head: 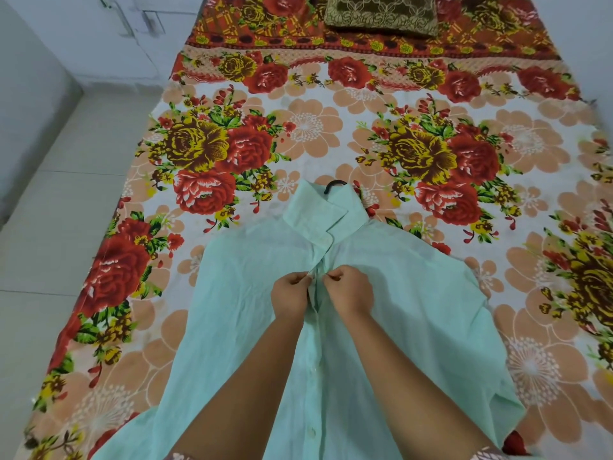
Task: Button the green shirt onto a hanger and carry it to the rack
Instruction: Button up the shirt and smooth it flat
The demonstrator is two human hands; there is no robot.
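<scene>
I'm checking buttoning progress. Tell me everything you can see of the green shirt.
The green shirt is pale mint, thin, creased cloth, lying front up on the floral bedsheet, collar away from the camera. A black hanger hook pokes from the collar. The left hand and right hand pinch the placket below the top button.

Even, diffuse indoor light, bright across the whole field. The floral bedsheet point(365, 134) renders in saturated colour. Soft, faint shadows edge the forearms point(252, 370) where they lie over the green shirt point(232, 310). Wide-angle distortion bows the bed's edges and the joints of the floor tiles point(49, 227) at left. Fine fabric texture appears slightly smeared, most of all toward the corners.
</scene>
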